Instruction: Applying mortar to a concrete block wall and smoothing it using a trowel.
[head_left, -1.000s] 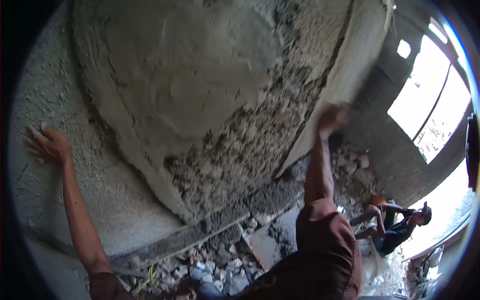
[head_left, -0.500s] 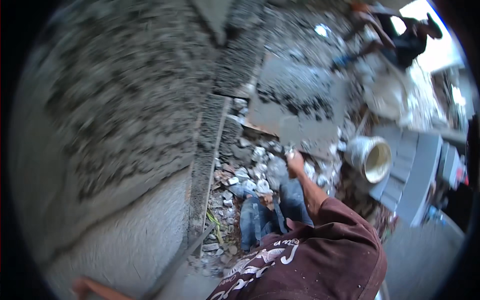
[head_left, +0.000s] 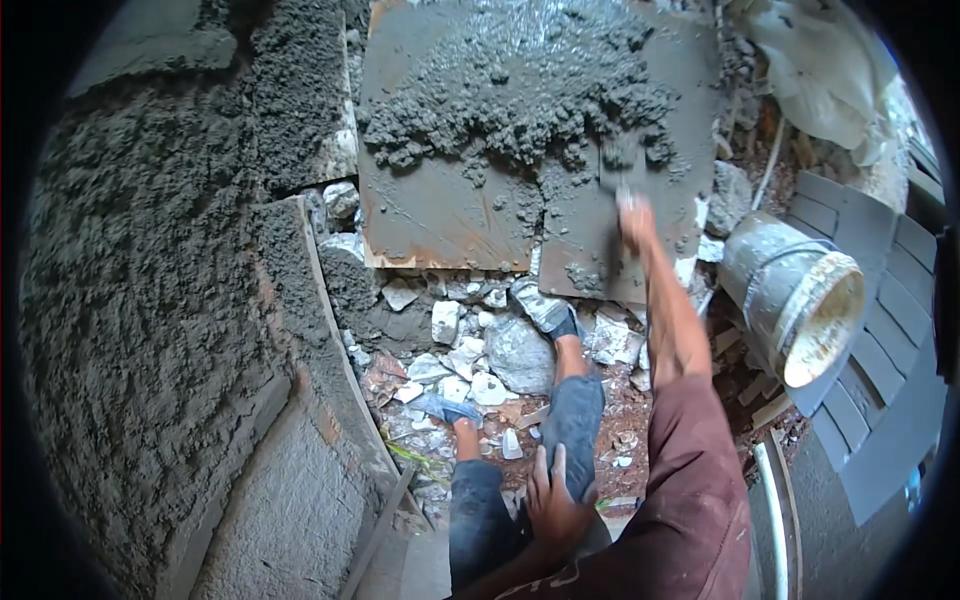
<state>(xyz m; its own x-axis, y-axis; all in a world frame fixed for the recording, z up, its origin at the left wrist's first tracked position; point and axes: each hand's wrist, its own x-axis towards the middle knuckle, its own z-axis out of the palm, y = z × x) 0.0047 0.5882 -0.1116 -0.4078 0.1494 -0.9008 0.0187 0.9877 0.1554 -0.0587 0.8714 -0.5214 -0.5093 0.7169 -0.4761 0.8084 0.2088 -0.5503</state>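
My right hand [head_left: 633, 222] grips a trowel [head_left: 618, 160], its blade among wet grey mortar [head_left: 510, 115] heaped on the flat boards [head_left: 450, 225] at the top centre. The boards carry smears and lumps of mortar. My left hand [head_left: 555, 500] rests on my leg at the bottom centre, its fingers stretched out and holding nothing. To the left stands rough, freshly mortared wall [head_left: 150, 290] with a smoother section [head_left: 280, 510] below it.
A mortar-stained white bucket [head_left: 750, 290] lies tipped on its side at the right, beside grey slabs [head_left: 870, 380]. Broken stones [head_left: 520, 355] cover the ground around my feet. A pale sack [head_left: 800, 60] lies at the top right, and a white pipe [head_left: 770, 500] at the lower right.
The view has swung from the wall down to the boards and ground. My left hand has left the wall for my leg; my right hand has moved to the mortar with the trowel.
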